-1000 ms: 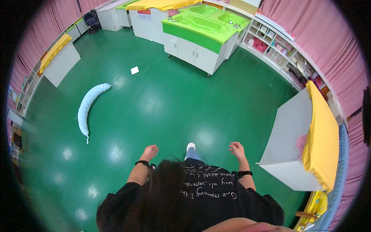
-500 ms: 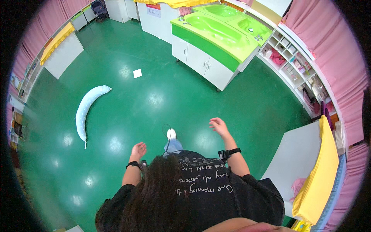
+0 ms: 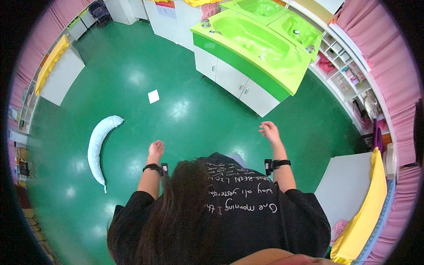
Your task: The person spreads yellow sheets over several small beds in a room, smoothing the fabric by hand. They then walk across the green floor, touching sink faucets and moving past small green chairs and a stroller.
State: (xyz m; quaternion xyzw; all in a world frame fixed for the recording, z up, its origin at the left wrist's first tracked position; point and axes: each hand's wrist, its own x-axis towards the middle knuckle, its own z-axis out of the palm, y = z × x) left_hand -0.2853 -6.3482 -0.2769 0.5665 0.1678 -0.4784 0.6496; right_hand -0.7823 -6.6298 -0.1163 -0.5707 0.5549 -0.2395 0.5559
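My left hand is held out over the green floor, empty, its fingers loosely apart. On the other side my right hand is also empty, with fingers slightly curled and apart; in the picture it lies nearest the lower corner of a bright green basin unit. Neither hand touches anything. A dark band with a small device is on each wrist. To the left of my left hand, a pale blue crescent-shaped cushion lies on the floor. Ahead of that hand is a white square sheet.
White cabinet doors form the basin unit's base. Shelves with assorted items line the right wall beside pink curtains. A table with yellow cloth stands near right; another white-sided one is far left. A folded stroller is at the back.
The basin unit, sheet and cushion appear nearer, as my body has moved forward. My right hand has shifted right and farther out; my left hand reaches slightly farther ahead. Both stay empty.
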